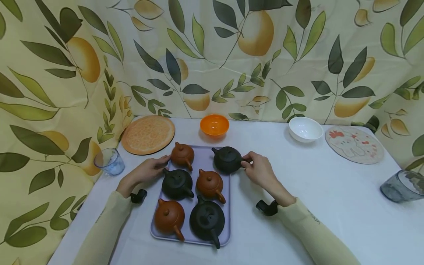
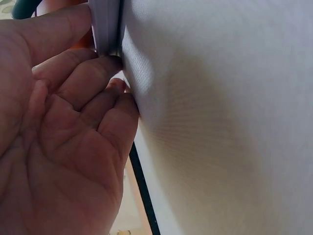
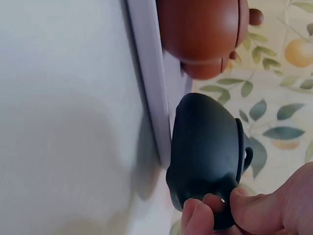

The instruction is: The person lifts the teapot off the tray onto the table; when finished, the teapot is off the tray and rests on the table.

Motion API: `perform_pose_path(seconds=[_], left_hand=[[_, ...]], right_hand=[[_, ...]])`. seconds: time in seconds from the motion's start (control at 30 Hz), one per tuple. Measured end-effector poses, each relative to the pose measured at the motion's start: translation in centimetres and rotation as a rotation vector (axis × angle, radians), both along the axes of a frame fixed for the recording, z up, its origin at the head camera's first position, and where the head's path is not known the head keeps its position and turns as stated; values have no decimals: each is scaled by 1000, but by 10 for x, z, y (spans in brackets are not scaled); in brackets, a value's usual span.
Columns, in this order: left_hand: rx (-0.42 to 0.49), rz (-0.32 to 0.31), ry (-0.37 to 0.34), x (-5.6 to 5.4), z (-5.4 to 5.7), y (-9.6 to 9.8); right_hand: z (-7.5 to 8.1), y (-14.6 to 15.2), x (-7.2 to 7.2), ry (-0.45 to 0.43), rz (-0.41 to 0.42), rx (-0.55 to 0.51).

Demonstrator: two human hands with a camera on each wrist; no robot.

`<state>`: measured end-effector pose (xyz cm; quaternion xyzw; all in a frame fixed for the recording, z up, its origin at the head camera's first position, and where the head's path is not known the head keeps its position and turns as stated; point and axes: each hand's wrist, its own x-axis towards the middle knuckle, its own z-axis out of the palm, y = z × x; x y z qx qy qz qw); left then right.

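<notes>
My right hand pinches the handle of a black teapot at the back right of the lavender tray. This teapot overhangs the tray's right rim in the right wrist view, its spout pointing left in the head view. My left hand holds the tray's left edge near the back; in the left wrist view, the thumb meets the rim and the fingers curl beside and below it. Also on the tray stand three brown teapots, including one at the middle, and two other black teapots, one at the front.
Behind the tray stands an orange bowl, with a round tan mat to its left. A white bowl and a printed round mat lie back right. Clear cups stand at left and right.
</notes>
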<state>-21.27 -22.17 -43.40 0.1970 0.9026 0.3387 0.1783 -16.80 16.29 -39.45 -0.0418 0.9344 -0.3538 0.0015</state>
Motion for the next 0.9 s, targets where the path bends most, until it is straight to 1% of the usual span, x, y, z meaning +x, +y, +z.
perform_pose_path(seconds=[0.13, 0.3, 0.47, 0.63, 0.9], left_hand=[[-6, 16, -5, 1, -1, -4], [-11, 11, 17, 1, -1, -8], [-19, 9, 38, 1, 0, -9], [-17, 1, 38, 2, -1, -9], [-3, 13, 26, 5, 0, -4]], right_hand=[[2, 14, 2, -29, -14, -21], [-1, 44, 5, -61, -70, -23], [-5, 75, 12, -95, -146, -4], [-9, 104, 21, -132, -224, 22], [-8, 154, 32, -113, -366, 60]])
